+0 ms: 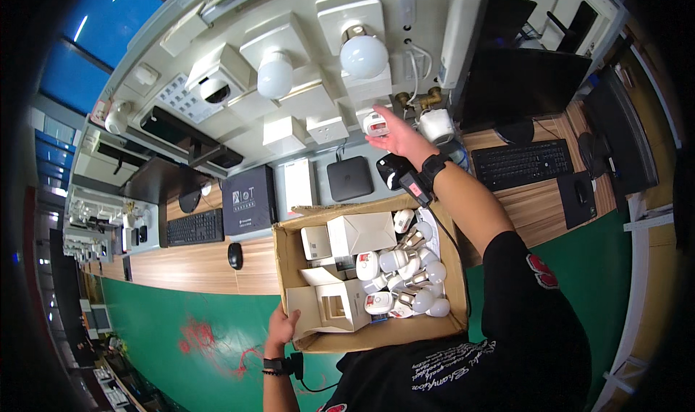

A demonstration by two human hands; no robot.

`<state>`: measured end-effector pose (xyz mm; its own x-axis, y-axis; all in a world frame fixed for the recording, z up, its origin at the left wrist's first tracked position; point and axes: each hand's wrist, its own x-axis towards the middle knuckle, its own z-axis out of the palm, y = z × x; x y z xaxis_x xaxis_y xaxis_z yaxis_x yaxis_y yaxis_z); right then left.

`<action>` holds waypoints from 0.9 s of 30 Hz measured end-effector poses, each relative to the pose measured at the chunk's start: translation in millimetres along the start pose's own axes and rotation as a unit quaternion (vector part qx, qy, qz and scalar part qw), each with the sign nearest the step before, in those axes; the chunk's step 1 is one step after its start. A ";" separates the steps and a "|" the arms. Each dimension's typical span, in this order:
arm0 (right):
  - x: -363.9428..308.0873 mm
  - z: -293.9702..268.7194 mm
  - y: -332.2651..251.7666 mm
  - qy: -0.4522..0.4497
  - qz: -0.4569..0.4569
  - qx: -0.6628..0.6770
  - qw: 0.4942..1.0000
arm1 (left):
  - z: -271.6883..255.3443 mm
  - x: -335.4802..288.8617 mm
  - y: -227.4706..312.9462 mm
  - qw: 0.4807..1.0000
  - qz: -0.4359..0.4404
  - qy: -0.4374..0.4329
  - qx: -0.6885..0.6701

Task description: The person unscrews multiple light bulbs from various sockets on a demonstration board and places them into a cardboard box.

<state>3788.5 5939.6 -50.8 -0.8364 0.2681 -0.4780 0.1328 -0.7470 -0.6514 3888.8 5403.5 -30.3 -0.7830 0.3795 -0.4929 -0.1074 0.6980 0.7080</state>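
My right hand [394,137] is raised to the white wall panel, its fingers around a small rounded white device [375,124] with a red mark. Whether the device touches the panel I cannot tell. Low on the left, my left hand [282,326] grips the near left side of an open cardboard box [456,296], thumb over the rim. Inside the box lie several light bulbs [436,271], small white devices with red marks [367,266], a white carton [362,232] and an opened carton [337,307] with its flaps up.
The panel carries two big bulbs [364,56] [275,75], a dome camera [215,90] and a wall socket [329,131]. Brass valve fittings [423,98] are right of my hand. Behind the box sit a black router-like box [350,178], a keyboard [521,164] and a mouse [234,255].
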 end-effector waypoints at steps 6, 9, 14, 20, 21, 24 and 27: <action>-2.2 5.3 1.4 0.000 0.005 0.001 1.000 | -4.7 4.4 -5.4 0.994 0.013 -0.022 -0.104; -2.4 8.0 1.6 0.021 0.003 -0.003 1.000 | -4.7 4.8 -1.7 0.997 0.010 -0.029 -0.070; -6.8 11.5 2.2 0.032 -0.017 0.027 0.999 | -4.9 5.6 -4.1 0.996 -0.014 -0.030 -0.086; -70.3 10.1 18.6 -0.015 0.111 0.027 0.993 | -7.5 5.1 4.2 0.999 -0.007 -0.027 -0.042; -82.7 18.7 19.9 -0.011 0.118 0.029 0.993 | -8.8 5.0 5.7 0.998 -0.011 -0.033 -0.055; -126.6 42.2 16.5 -0.026 0.100 0.031 0.994 | -8.4 4.7 -0.5 0.997 -0.010 -0.036 -0.069; -161.0 51.2 18.9 -0.045 0.107 0.015 0.993 | -5.6 6.9 -7.8 0.999 0.005 -0.018 -0.048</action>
<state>3898.4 5851.1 44.0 -0.8354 0.0472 -0.5476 0.2977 -0.7987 -0.5230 3880.8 5397.3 -36.4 -0.7617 0.4091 -0.5024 -0.1599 0.6328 0.7576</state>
